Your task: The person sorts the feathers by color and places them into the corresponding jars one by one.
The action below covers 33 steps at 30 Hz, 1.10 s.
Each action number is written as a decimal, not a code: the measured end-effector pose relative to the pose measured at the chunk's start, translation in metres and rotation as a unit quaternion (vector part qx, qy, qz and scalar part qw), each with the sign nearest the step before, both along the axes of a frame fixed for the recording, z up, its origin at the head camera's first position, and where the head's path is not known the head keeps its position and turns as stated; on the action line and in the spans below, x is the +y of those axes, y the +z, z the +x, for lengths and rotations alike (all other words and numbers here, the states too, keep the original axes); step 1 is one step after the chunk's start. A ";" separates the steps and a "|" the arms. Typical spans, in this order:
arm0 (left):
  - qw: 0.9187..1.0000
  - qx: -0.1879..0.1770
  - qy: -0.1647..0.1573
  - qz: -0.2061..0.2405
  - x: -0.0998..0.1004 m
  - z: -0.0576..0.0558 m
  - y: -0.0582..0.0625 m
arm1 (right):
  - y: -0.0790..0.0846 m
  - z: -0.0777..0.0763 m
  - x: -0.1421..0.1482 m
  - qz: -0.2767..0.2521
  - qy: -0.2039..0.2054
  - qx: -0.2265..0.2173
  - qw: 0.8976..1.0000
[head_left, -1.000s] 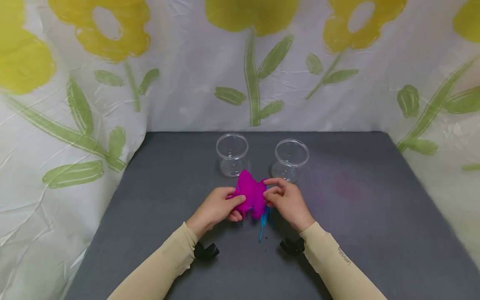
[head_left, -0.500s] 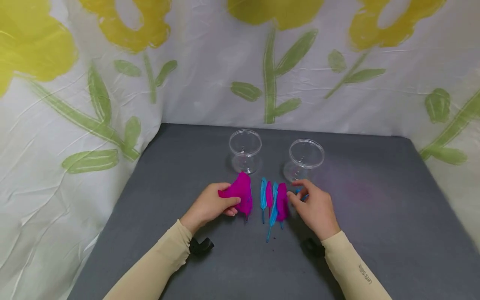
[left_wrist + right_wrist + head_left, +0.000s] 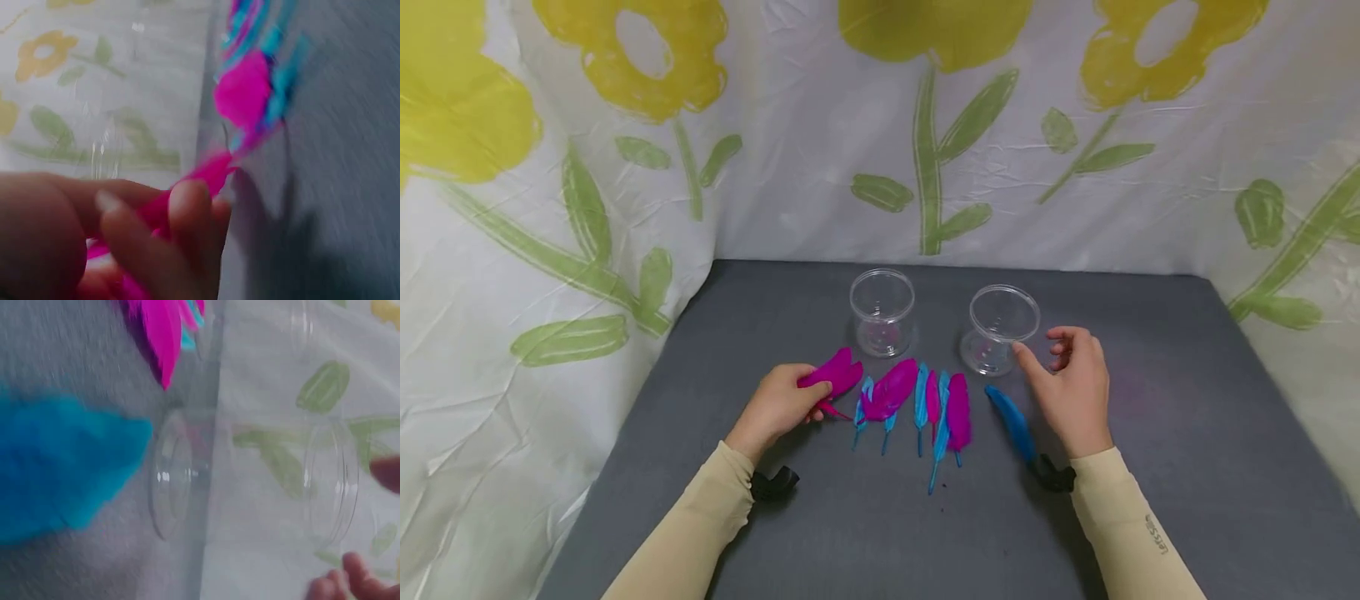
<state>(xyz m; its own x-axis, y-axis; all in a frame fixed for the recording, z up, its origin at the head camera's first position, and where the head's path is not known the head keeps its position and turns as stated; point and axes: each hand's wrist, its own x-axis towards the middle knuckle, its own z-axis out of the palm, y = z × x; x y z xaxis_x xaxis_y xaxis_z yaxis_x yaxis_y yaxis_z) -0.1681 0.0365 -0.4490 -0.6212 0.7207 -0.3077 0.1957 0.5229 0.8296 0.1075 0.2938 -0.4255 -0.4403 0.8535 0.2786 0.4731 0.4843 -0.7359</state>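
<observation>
Magenta feathers [image 3: 837, 373] are pinched between the thumb and fingers of my left hand [image 3: 772, 407], at the left end of a row of feathers on the table. Just right of that hand, another magenta feather [image 3: 893, 390] lies across blue ones. More blue feathers [image 3: 921, 396] and a wide magenta feather [image 3: 958, 410] continue the row. My right hand [image 3: 1073, 390] holds nothing; its thumb and fingers stand apart beside the rim of the right clear plastic jar [image 3: 988, 354]. A separate blue feather [image 3: 1013, 421] lies left of the right wrist.
Another clear plastic jar [image 3: 883, 337] stands upright behind the feathers, left of the first. The grey table [image 3: 865, 533] meets a white curtain [image 3: 790, 200] printed with yellow flowers at its back edge. A black strap [image 3: 775, 483] sits at the left wrist.
The bunched feathers have been spread into a row. My left hand has moved left, leaving a magenta feather and blue ones behind. My right hand has moved right, and a blue feather now lies beside it.
</observation>
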 end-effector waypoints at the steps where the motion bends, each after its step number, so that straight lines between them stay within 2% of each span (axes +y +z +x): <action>1: 1.000 0.026 0.010 -0.009 -0.004 -0.001 0.001 | 0.000 -0.001 0.003 -0.006 0.009 -0.001 1.000; 4: 0.993 0.100 0.050 -0.033 -0.013 -0.003 0.004 | 0.002 -0.003 0.010 -0.032 0.044 -0.021 0.998; 7: 0.990 0.123 0.068 -0.027 -0.022 -0.002 0.007 | 0.006 -0.006 0.014 -0.065 0.079 -0.052 0.993; 9: 0.990 0.119 0.058 -0.036 -0.028 -0.001 0.009 | 0.007 -0.008 0.016 -0.088 0.099 -0.074 0.988; 11: 0.991 0.122 0.030 -0.056 -0.035 0.002 0.012 | 0.008 -0.011 0.017 -0.108 0.114 -0.089 0.984; 12: 0.989 0.134 0.014 -0.067 -0.037 0.004 0.013 | 0.007 -0.012 0.018 -0.115 0.119 -0.094 0.982; 15: 0.974 0.198 -0.024 -0.104 -0.044 0.007 0.017 | 0.004 -0.016 0.022 -0.119 0.129 -0.102 0.979; 18: 0.959 0.253 -0.023 -0.124 -0.042 0.005 0.017 | 0.000 -0.018 0.028 -0.107 0.133 -0.102 0.980; 19: 0.956 0.261 -0.023 -0.130 -0.039 0.002 0.015 | 0.000 -0.019 0.031 -0.101 0.134 -0.103 0.980; 22: 0.958 0.252 -0.038 -0.133 -0.027 -0.006 0.006 | 0.000 -0.020 0.037 -0.097 0.133 -0.109 0.980; 27: 0.976 0.168 -0.079 -0.110 -0.017 -0.014 -0.009 | -0.001 -0.021 0.038 -0.111 0.144 -0.125 0.975; 29: 0.982 0.142 -0.086 -0.096 -0.018 -0.015 -0.010 | -0.001 -0.024 0.038 -0.115 0.153 -0.125 0.973; 33: 0.988 0.119 -0.078 -0.059 -0.023 -0.019 -0.004 | 0.000 -0.031 0.038 -0.113 0.162 -0.117 0.973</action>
<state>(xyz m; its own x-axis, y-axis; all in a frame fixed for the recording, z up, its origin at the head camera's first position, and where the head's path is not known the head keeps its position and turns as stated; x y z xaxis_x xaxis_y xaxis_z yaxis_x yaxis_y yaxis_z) -0.1873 0.0138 -0.4529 -0.5698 0.7817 -0.2536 0.4640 0.5607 0.6858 0.0765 0.3315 -0.4253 -0.7256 0.6869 -0.0399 0.4892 0.4743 -0.7319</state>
